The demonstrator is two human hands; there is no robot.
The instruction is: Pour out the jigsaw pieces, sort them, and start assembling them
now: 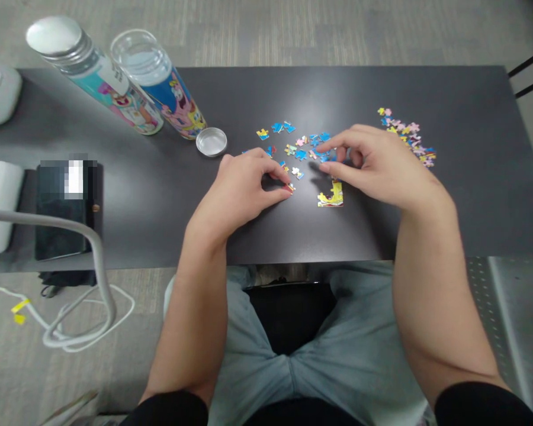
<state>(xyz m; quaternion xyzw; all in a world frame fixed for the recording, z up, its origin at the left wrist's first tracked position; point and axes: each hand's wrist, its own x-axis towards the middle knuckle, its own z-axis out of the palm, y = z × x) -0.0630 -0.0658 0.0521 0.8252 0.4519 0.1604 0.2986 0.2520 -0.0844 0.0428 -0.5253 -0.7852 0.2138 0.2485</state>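
Observation:
My left hand (249,183) rests low over the dark table, thumb and forefinger pinching a small reddish puzzle piece (291,189). Above the table, my right hand (373,163) has its thumb and forefinger apart, with nothing visible between them. Just below its thumb lies a joined yellow puzzle section (332,196), shaped like a corner. Between the hands are scattered loose puzzle pieces (301,155), many of them blue. Beyond my right hand is a heap of pink, yellow and blue puzzle pieces (411,133), partly hidden by that hand.
An open clear tube (182,100) with a cartoon print stands at the back left, its silver lid (212,142) beside it. Another capped tube (111,89) stands further left. A black device (64,219), a white box (0,207) and a thick grey cable (93,236) occupy the left end.

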